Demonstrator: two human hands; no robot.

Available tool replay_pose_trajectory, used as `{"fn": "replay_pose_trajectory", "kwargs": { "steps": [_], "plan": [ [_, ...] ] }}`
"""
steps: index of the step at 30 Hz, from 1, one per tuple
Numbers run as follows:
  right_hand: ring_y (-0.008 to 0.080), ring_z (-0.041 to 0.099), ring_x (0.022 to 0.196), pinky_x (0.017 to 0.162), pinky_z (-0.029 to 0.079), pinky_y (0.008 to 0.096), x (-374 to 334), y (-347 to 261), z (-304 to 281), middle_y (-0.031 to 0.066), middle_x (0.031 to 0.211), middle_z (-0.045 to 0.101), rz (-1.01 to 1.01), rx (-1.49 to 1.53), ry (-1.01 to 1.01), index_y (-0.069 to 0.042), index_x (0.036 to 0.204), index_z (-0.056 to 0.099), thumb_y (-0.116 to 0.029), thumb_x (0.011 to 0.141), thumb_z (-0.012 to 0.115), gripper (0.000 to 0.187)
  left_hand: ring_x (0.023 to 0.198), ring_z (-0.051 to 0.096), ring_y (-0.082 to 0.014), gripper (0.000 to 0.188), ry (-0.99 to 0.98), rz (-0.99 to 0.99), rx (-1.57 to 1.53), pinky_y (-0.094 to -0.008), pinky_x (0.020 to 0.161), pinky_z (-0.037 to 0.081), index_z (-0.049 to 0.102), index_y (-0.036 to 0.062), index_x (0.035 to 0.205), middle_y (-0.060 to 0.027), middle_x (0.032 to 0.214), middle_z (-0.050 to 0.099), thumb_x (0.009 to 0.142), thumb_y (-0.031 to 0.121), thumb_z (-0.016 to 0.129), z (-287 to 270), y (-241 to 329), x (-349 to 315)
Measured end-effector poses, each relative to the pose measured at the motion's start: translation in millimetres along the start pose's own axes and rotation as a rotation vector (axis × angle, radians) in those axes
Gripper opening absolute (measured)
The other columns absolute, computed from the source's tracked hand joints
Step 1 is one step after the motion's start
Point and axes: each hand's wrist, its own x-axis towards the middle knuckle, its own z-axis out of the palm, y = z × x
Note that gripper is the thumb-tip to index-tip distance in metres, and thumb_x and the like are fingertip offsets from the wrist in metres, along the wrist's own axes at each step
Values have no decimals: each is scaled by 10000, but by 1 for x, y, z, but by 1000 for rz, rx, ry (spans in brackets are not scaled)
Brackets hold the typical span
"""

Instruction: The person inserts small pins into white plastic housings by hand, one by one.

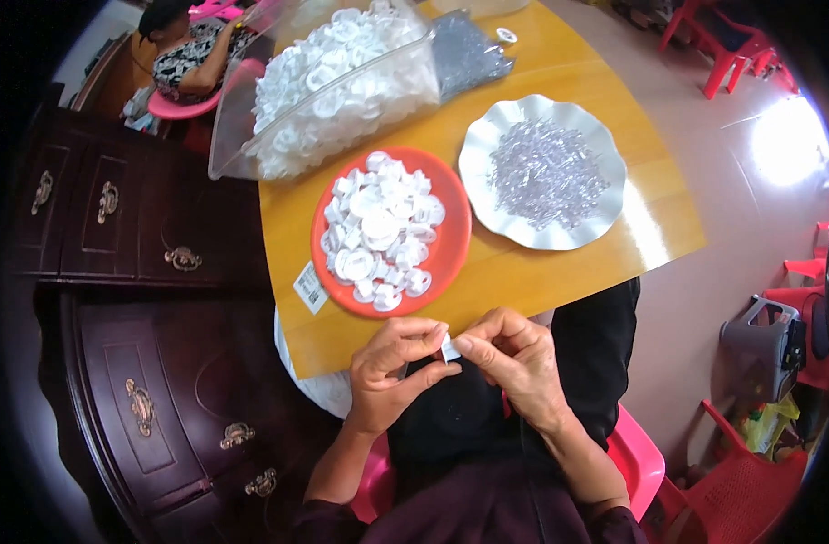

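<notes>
Just past the table's near edge, above my lap, my left hand pinches a small white plastic piece between thumb and fingers. From the other side my right hand closes thumb and forefinger at the edge of that piece. Whatever else those right fingertips hold is hidden. Beyond my hands lies an orange-red plate heaped with white plastic parts, some round and disc-like. To its right stands a white wavy-rimmed dish full of small clear plastic slivers.
A clear bin of white parts stands at the far left of the yellow table, beside a bag of grey contents. A label card lies by the plate. Dark drawers flank the left. Another person sits beyond.
</notes>
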Motion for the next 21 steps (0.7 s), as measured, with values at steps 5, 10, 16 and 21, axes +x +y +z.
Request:
{"fn": "replay_pose_trajectory", "kwargs": {
  "steps": [5, 10, 16, 21],
  "plan": [
    [25, 551, 706, 620, 441, 192, 7, -11, -6, -16, 790, 660, -35, -31, 29, -14, 869, 666, -100, 915, 725, 114, 970, 671, -192, 360, -17, 23, 2, -301, 831, 554, 705, -6, 1030, -101, 1082, 678, 699, -55, 839, 4, 2, 17],
    [51, 541, 611, 526, 436, 237, 25, -37, -24, 8, 763, 660, -75, -237, 66, 8, 985, 685, -164, 914, 729, 191, 954, 659, -193, 341, -103, 260, 282, -297, 800, 533, 684, 21, 1066, -94, 1084, 677, 750, -6, 810, -11, 19, 84],
    [233, 618, 655, 607, 492, 343, 61, -79, -56, 90, 852, 630, -540, -991, 418, -60, 991, 668, -123, 843, 733, 174, 1015, 641, -204, 329, 297, 490, 603, -319, 872, 531, 667, 61, 1205, -94, 1131, 655, 879, 46, 710, -84, 12, 215],
    [285, 649, 882, 737, 509, 396, 86, -90, -63, 78, 977, 633, -592, -1147, 408, -110, 1035, 671, -117, 859, 707, 180, 1069, 629, -232, 339, 305, 435, 639, -340, 892, 530, 633, 62, 1270, -119, 1203, 630, 947, 160, 661, -94, -12, 252]
  ]
}}
